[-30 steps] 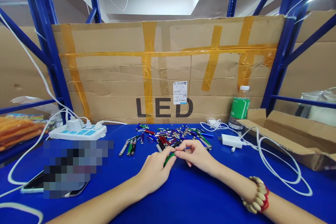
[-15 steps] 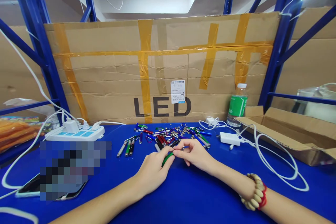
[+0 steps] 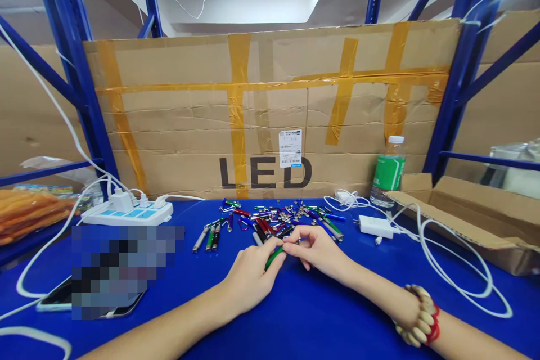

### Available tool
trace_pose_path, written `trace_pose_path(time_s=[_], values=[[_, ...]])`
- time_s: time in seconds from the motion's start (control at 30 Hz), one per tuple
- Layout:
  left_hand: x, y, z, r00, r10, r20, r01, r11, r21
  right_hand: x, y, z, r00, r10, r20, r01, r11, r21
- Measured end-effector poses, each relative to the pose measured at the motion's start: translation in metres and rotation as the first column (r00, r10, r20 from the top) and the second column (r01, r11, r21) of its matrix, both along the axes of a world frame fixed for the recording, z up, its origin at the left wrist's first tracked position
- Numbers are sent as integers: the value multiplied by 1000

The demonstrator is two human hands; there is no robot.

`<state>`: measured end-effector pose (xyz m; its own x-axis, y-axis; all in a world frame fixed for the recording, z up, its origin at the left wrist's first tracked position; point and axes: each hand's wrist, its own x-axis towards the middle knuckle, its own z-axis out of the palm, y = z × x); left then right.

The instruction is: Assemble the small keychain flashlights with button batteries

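My left hand is closed round a small green metal tube, which looks like the body of a pocket torch. Thumb and fingers of my right hand are pinched at the tube's upper end, against the left fingertips. What the right fingers grip is mostly hidden; a tiny shiny bit shows there. Just beyond both hands lies a loose pile of coloured metal tubes, small silvery parts and clips. To the left of the pile, several finished-looking tubes in silver, green and black lie side by side.
A white power strip and a partly blurred phone are at left. At right are a white adapter with looped cable, a green-labelled bottle and an open cardboard box. A large carton stands behind.
The whole view has shifted slightly, so everything appears a little further right. Both hands keep nearly the same pose at the green tube.
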<state>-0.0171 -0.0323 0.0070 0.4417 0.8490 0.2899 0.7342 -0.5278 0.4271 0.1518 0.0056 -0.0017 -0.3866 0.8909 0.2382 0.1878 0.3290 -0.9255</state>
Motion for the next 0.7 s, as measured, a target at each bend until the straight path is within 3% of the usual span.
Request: trace_pose_path(time_s=[0.7], values=[[-1,-2,0,1000,-12,26,11,1000,11,1,1,-2,999,50,16,-50,999,21]])
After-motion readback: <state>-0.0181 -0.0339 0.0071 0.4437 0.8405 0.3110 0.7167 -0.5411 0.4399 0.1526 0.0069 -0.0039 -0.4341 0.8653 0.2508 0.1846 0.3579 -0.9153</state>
